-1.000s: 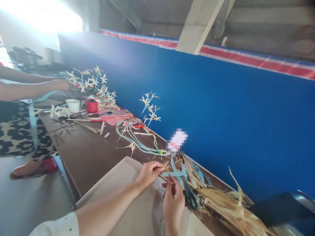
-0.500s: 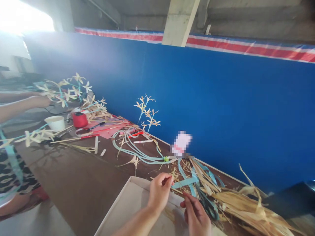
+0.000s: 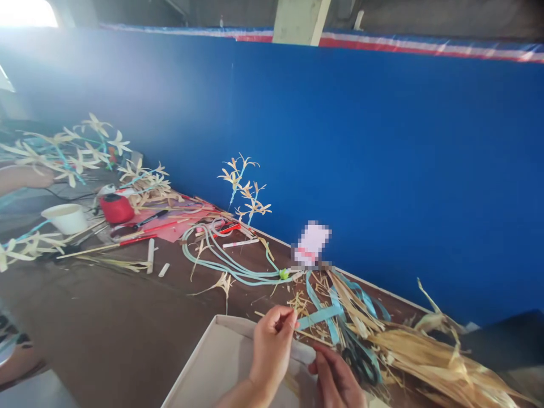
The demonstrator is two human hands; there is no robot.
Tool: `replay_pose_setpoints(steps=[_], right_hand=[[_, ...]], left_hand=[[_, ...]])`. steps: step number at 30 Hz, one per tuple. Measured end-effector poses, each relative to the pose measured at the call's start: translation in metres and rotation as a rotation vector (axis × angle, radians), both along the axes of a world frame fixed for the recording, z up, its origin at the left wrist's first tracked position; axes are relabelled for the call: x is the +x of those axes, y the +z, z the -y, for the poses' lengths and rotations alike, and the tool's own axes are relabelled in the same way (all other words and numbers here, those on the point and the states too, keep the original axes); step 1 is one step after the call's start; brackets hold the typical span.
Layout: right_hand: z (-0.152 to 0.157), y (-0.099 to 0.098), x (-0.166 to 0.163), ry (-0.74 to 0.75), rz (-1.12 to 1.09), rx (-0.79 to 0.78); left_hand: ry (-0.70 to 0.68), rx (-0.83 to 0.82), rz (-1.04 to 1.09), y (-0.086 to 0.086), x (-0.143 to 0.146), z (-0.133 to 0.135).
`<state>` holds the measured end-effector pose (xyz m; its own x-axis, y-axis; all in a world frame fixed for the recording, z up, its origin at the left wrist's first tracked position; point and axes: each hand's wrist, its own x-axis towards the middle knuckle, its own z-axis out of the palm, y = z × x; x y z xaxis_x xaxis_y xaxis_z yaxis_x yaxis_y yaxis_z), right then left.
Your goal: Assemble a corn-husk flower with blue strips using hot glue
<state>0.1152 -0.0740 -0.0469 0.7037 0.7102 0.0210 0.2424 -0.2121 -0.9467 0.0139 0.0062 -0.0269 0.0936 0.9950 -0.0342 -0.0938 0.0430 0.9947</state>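
Observation:
My left hand (image 3: 274, 345) is over the shallow pale box (image 3: 221, 351), thumb and forefinger pinched together. Whatever lies between those fingertips is too small to make out. To its right and nearer to me, my right hand (image 3: 338, 379) is also closed in a pinch, its content hidden. The two hands are a little apart. Just beyond the fingertips lies a flat light-blue ribbon (image 3: 321, 317) among straw-coloured scraps (image 3: 300, 303). Dark-handled scissors (image 3: 363, 362) rest beside my right hand, close to a heap of dried husks (image 3: 429, 354).
Pale-green tubing (image 3: 229, 269) curves across the brown table (image 3: 127, 323). Husk flowers (image 3: 249, 190) stand by the blue wall (image 3: 382, 158). At left are a white cup (image 3: 66, 218), a red container (image 3: 117, 208), more flowers (image 3: 80, 158) and another person's arm (image 3: 25, 178).
The view has tipped down and shifted slightly right. My hands keep their pinches in nearly the same place. The other person's arm shows less at the left edge.

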Motion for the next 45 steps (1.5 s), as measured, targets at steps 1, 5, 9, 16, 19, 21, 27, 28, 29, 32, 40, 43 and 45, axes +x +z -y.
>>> replay_pose_setpoints(steps=[1,5,9,16,19,21,27,28,29,32,40,43,45], right_hand=[[0.000,0.001,0.000,0.013,-0.019,0.009],[0.002,0.004,0.006,0.052,-0.103,0.052],[0.003,0.006,0.012,0.059,-0.142,0.068],[0.001,-0.001,0.013,0.097,-0.103,0.041],[0.001,-0.002,0.014,0.114,-0.095,0.018],[0.001,-0.001,0.014,0.125,-0.098,-0.009],[-0.002,0.004,0.010,0.222,-0.063,-0.066],[-0.003,0.004,0.009,0.233,-0.041,-0.059],[-0.004,0.004,0.008,0.241,-0.021,-0.049],[-0.004,0.004,0.008,0.240,0.001,-0.028],[-0.009,-0.002,0.026,0.162,0.039,-0.032],[-0.015,-0.002,0.032,0.112,0.097,-0.029],[-0.018,0.001,0.034,0.085,0.100,-0.044]], left_hand=[[0.002,-0.005,0.002,0.001,-0.001,-0.001],[0.010,0.007,-0.009,0.005,-0.003,-0.003],[0.017,0.029,-0.002,0.005,-0.003,-0.005],[-0.006,0.051,-0.029,0.004,-0.004,-0.006],[-0.016,0.068,-0.047,0.005,-0.004,-0.005],[-0.020,0.074,-0.055,0.004,-0.004,-0.005],[-0.037,0.088,-0.072,0.001,-0.004,-0.005],[-0.038,0.093,-0.073,0.000,-0.004,-0.005],[-0.038,0.097,-0.072,-0.001,-0.004,-0.005],[-0.044,0.114,-0.067,-0.004,-0.002,-0.006],[-0.099,0.133,-0.025,0.001,0.016,-0.016],[-0.116,0.084,0.003,0.000,0.022,-0.025],[-0.136,0.097,-0.001,-0.001,0.023,-0.029]])
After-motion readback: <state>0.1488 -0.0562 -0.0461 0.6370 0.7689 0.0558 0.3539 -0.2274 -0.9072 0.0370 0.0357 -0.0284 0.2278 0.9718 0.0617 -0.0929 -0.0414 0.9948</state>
